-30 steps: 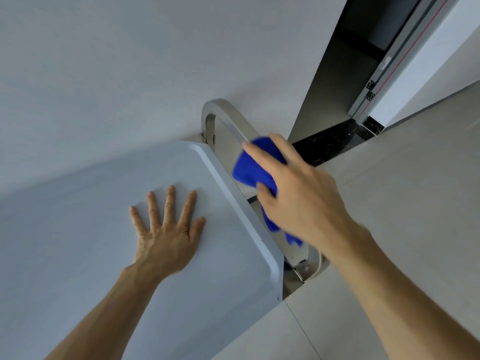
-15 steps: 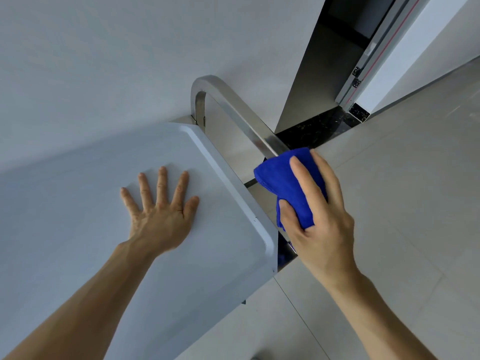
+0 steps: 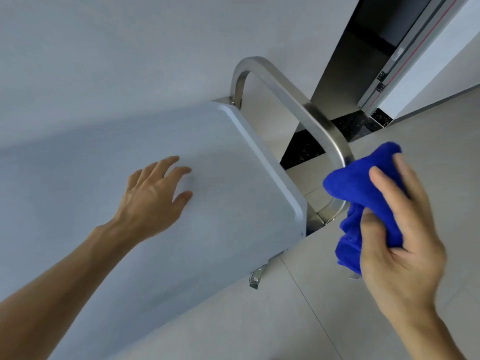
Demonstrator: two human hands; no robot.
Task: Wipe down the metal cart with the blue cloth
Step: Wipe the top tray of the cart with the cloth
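I see the wall (image 3: pixel 104 48) filling the upper left, and pale floor tiles (image 3: pixel 324 320) running along the right and bottom. The cart (image 3: pixel 181 255) stands against the wall, its flat grey top reaching from the left edge toward the middle. A curved steel handle (image 3: pixel 291 100) rises from the cart's far end and bends down at the near corner. Beyond the handle is a dark doorway (image 3: pixel 363 48) with a metal frame (image 3: pixel 405 48). My left hand (image 3: pixel 153 198) rests on the cart top, fingers loosely spread and slightly bent, tips touching the metal. My right hand (image 3: pixel 400 242) grips the bunched blue cloth (image 3: pixel 355 183), thumb and fingers curled round it, and the cloth lies against the lower bend of the handle, just beside the cart's near corner.
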